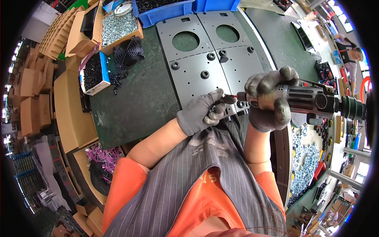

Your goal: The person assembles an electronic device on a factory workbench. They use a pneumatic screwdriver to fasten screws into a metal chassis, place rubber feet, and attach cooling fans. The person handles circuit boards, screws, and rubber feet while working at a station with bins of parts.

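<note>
Two gloved hands meeting at the near edge of a green surface (pixel 134 102), seen from the head view. Right hand (pixel 268 100) wrapped tight around the barrel of a power screwdriver (pixel 312 100), grip clamped on it, tool lying level with its red-collared tip pointing left. Left hand (pixel 201 112) curled at that tip, fingers pinched together on something small and dark, probably a screw; too small to tell for certain. Both hovering over the front rim of two grey metal plates (pixel 197 67) lying flat side by side, each with a large round hole and several black knobs.

Screwdriver likely fairly heavy, stiff and hard, ribbed along the body, so unlikely to slip inside a glove; best held around the barrel, close to the nose, as now. Screw, if such, light and easily dropped; best pinched by the shank just behind the bit. Plates rigid, probably sharp at the edges.

Further off to the left: a cardboard box of silver screws (pixel 118 25), a small box of black screws (pixel 92 71), a black wire fan guard (pixel 128 53), a blue bin (pixel 162 10). Another person (pixel 349 55) far off at upper right.
</note>
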A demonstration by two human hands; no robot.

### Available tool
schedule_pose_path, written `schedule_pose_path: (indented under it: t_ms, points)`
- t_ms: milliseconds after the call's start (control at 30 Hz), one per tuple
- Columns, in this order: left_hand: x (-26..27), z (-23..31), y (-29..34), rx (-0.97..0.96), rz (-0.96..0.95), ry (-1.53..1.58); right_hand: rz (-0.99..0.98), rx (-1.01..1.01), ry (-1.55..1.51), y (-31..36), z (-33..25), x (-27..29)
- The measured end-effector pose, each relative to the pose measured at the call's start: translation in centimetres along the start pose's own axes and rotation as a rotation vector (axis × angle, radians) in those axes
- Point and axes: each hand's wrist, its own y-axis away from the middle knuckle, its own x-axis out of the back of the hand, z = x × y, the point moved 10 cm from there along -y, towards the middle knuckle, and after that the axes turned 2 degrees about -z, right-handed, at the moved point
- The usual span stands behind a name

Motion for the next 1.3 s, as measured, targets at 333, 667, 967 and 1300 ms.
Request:
schedule_pose_path:
  t_ms: [333, 667, 967, 1300]
  points:
    - [-1.5, -0.5, 0.0, 0.051, 0.085, -0.026, -0.005, 0.05, -0.018, 0.4, -0.8, 1.4]
    - [-2.9, 1.4, -0.5, -0.151, 0.17, -0.668, 0.341, 0.003, -0.228, 2.3, 0.1, 7.6]
    - [-4.0, 13.7, -4.8, -0.368, 0.731, -2.251, 0.5, 0.007, -0.357, 4.4, -1.0, 12.3]
    - [-7.2, 7.7, 0.6, -0.676, 0.424, -2.437, 0.408, -0.038, -0.143, 4.9, -2.6, 10.2]
